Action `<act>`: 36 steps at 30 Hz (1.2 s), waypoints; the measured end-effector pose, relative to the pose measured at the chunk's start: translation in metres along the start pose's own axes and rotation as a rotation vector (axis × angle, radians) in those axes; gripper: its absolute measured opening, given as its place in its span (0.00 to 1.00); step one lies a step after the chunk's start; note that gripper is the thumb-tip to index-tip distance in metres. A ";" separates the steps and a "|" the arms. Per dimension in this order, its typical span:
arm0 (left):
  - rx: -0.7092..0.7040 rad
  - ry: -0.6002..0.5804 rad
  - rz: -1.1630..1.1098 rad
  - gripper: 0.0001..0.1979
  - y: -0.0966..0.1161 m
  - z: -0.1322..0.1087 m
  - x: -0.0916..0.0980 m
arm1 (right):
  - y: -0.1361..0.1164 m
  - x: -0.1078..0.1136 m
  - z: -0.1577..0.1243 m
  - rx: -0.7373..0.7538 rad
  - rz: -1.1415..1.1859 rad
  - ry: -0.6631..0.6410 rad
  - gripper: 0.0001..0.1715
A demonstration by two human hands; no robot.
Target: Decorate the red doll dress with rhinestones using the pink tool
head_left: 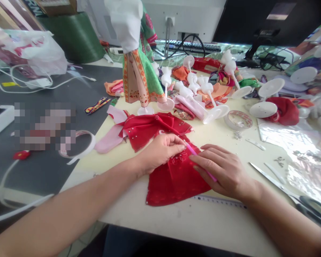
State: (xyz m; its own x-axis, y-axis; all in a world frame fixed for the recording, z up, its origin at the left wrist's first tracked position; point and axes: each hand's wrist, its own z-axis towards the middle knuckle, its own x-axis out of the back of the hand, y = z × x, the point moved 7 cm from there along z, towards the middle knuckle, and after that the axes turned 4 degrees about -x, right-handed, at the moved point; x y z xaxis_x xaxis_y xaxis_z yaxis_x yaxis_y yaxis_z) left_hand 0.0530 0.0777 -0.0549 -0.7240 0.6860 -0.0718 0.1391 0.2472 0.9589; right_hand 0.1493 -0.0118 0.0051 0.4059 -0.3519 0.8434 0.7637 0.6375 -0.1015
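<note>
A small red garment point(173, 185) lies spread on the table, with pale looping embroidery and tiny white dots. My left hand point(163, 151) is over its middle, thumb and fingertips pinched together; whatever is between them is too small to tell. In my right hand point(224, 169) is a thin pink pen-like stick point(191, 149), slanting up to the left so that its tip meets my left fingertips. Its lower end shows below my right fingers. The upper red part point(139, 130) of the cloth lies in folds, beside a pale pink cloth piece point(108, 139).
Scissors point(283, 185) and a ruler point(222, 202) lie near my right arm. White mini mannequins point(194, 84) and colourful cloths crowd the back, below a monitor point(251, 25). A dressed mannequin point(143, 78) stands behind the garment. Tape rolls point(239, 120) lie on both sides.
</note>
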 end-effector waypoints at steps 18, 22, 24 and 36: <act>0.000 0.010 0.017 0.05 -0.001 0.000 0.000 | -0.002 0.003 0.000 0.019 0.008 0.018 0.12; -0.007 0.015 0.027 0.05 0.000 0.001 0.001 | -0.002 0.003 0.000 0.014 0.006 0.021 0.12; -0.005 0.016 0.032 0.05 0.000 0.001 0.001 | -0.002 0.003 0.000 0.014 0.007 0.025 0.12; -0.019 0.024 0.046 0.06 -0.002 0.001 0.002 | -0.003 0.004 0.000 0.024 0.026 0.033 0.12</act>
State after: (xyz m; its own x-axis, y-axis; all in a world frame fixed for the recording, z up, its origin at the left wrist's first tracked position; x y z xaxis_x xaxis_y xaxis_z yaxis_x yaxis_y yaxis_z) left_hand 0.0515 0.0791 -0.0571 -0.7332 0.6797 -0.0207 0.1603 0.2023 0.9661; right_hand 0.1487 -0.0156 0.0089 0.4424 -0.3568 0.8228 0.7403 0.6631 -0.1105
